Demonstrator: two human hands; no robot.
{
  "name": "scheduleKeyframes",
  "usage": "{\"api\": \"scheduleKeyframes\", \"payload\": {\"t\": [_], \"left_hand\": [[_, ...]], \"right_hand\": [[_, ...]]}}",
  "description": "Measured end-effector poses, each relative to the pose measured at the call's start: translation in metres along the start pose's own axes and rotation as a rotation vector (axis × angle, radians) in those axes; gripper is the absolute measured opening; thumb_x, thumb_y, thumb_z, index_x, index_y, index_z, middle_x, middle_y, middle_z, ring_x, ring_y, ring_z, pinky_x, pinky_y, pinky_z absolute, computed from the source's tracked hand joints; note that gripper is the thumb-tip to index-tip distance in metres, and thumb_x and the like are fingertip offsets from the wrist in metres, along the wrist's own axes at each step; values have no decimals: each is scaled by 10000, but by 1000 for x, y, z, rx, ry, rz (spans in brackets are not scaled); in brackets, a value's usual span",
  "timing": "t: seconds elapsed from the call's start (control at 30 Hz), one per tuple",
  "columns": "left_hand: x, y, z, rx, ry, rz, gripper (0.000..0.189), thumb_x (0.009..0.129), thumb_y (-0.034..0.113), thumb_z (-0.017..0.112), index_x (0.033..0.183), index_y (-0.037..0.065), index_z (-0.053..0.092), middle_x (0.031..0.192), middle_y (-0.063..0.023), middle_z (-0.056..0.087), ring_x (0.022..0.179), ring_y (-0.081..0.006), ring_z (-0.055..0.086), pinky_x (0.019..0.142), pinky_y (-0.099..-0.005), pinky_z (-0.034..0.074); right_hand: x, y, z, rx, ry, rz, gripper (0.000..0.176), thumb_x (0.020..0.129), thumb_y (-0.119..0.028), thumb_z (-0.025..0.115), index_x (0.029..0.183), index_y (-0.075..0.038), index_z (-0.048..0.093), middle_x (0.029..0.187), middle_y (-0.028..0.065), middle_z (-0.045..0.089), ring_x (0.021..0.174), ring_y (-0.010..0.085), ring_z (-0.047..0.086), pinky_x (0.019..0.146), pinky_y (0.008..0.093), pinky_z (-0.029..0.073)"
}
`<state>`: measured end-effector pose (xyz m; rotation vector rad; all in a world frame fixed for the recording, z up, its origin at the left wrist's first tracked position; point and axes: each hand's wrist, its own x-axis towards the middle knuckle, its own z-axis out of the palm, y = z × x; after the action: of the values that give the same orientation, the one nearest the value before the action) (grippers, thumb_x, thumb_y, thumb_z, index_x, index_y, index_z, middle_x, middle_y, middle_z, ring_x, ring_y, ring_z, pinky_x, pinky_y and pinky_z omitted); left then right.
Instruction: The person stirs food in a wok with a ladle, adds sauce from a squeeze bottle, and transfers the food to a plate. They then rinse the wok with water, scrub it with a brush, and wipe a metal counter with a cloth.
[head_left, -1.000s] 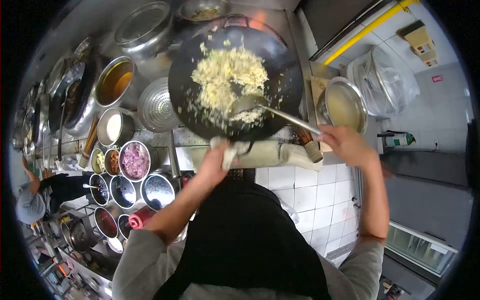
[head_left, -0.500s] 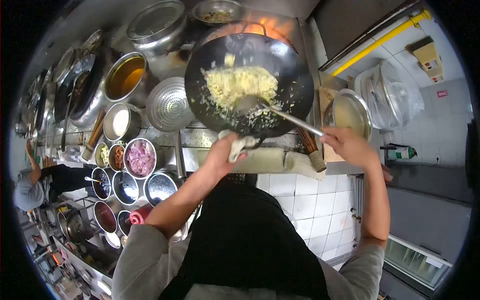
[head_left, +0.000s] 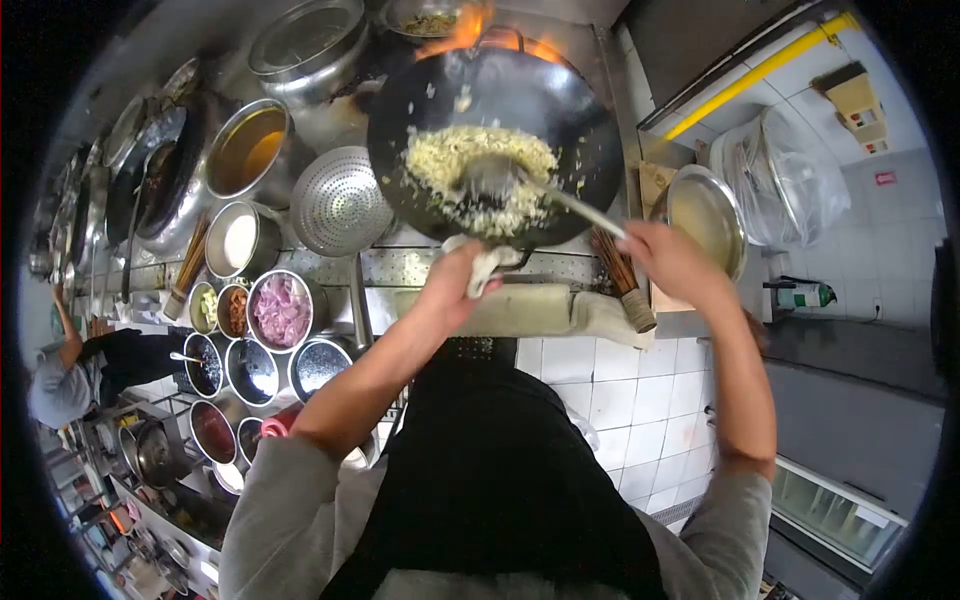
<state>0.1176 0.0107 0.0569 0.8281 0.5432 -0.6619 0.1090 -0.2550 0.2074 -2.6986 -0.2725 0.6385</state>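
A black wok (head_left: 560,110) full of yellowish fried rice (head_left: 450,160) is tilted up over orange flames (head_left: 470,25). My left hand (head_left: 450,285) grips the wok's near handle through a white cloth (head_left: 490,265). My right hand (head_left: 665,262) holds the long handle of a steel ladle (head_left: 495,178), whose bowl rests in the middle of the rice.
A perforated strainer (head_left: 338,205), an oil pot (head_left: 245,150) and several steel bowls of seasonings (head_left: 280,310) sit to the left. A covered steel bowl (head_left: 705,215) and a brush (head_left: 625,285) are on the right. Another person (head_left: 70,385) stands far left.
The wok has tipped up and back over the fire, with flames now showing higher. The rice has gathered in the middle, and my right hand has pushed the ladle forward into it.
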Motion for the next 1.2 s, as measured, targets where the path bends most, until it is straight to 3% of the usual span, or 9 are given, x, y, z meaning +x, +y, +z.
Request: {"api": "scheduleKeyframes", "payload": {"t": [0.07,0.2,0.4,0.5,0.6,0.8,0.87,1.07,1.2], "left_hand": [[26,-29,-9,0,23,14,136,910,180,472,946,59,522,887,-112,591,734,-190,578,621,-321,509],[22,-103,-59,146,28,52,185,898,122,475,1036,4,511,946,-133,592,797,-231,616,579,-343,534],[-34,-3,-7,-53,69,-47,164,902,158,463,983,29,521,874,-95,587,737,-205,591,523,-309,506],[15,-26,-13,7,29,19,148,889,149,491,978,34,518,879,-102,585,735,-202,587,562,-307,512],[21,-91,-44,149,45,77,153,875,96,480,1003,12,488,922,-127,587,735,-212,599,558,-321,531],[-30,-30,-23,-39,-27,5,139,904,151,450,983,46,496,949,-127,593,747,-222,601,581,-315,530],[-9,-2,0,-79,-5,0,141,889,158,497,970,46,525,916,-101,605,767,-200,605,538,-308,522],[-4,-93,-50,59,9,41,199,825,61,561,1009,-9,533,890,-110,602,729,-219,610,570,-337,530],[-32,-63,-55,21,-76,55,210,891,190,495,1050,54,480,943,-100,584,829,-212,599,631,-344,526]], "right_hand": [[44,17,39,-64,339,29,338,911,-291,487,1085,-10,558,758,231,608,760,417,589,709,480,459],[21,-2,51,-35,358,159,330,911,-281,485,1109,-25,549,804,257,608,804,429,584,705,500,458],[-15,6,-5,96,57,-139,283,887,-272,524,1046,-41,560,788,263,597,794,417,583,690,498,453],[29,6,21,-25,122,-20,278,889,-266,528,1025,-28,569,774,272,593,769,416,586,682,497,448],[39,18,68,31,474,49,299,897,-265,526,1048,-14,586,737,302,572,706,429,585,681,496,448],[-29,3,11,80,129,-20,294,896,-296,521,1012,-40,608,800,251,595,738,389,595,669,442,448],[-7,0,-9,28,-57,151,287,895,-306,519,996,-58,621,830,219,605,759,373,590,669,414,441],[31,27,76,-11,542,-29,330,890,-289,533,1063,-12,586,689,277,577,637,425,582,604,479,470],[-20,19,21,72,162,-56,314,872,-273,552,1066,-32,605,823,249,608,791,419,585,709,470,461]]}}
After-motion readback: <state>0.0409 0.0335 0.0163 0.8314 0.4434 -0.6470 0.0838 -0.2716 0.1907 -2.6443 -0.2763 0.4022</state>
